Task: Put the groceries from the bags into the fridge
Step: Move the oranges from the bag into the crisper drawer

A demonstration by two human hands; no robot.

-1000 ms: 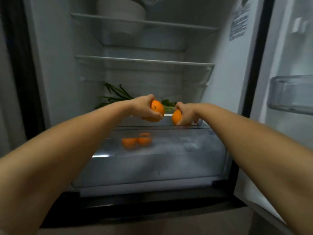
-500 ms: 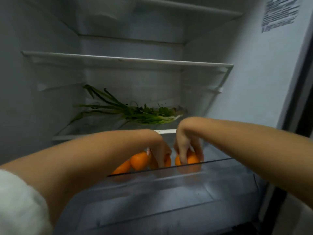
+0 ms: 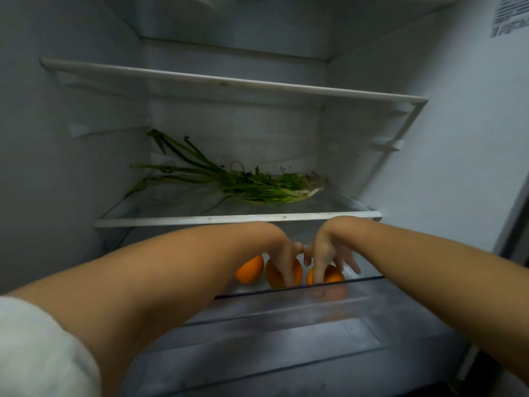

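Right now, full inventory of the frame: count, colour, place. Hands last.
oranges: three visible, orange, side by side in the drawer below the lower shelf.
green onions: one bunch, green with pale ends, lying on the lower shelf.
crisper drawer: one, clear, pulled open at the bottom.
shelves: two in full view, glass with white trim.
label: one, white with dark print, right wall.
left hand: on the middle orange.
right hand: fingers spread over the right orange.
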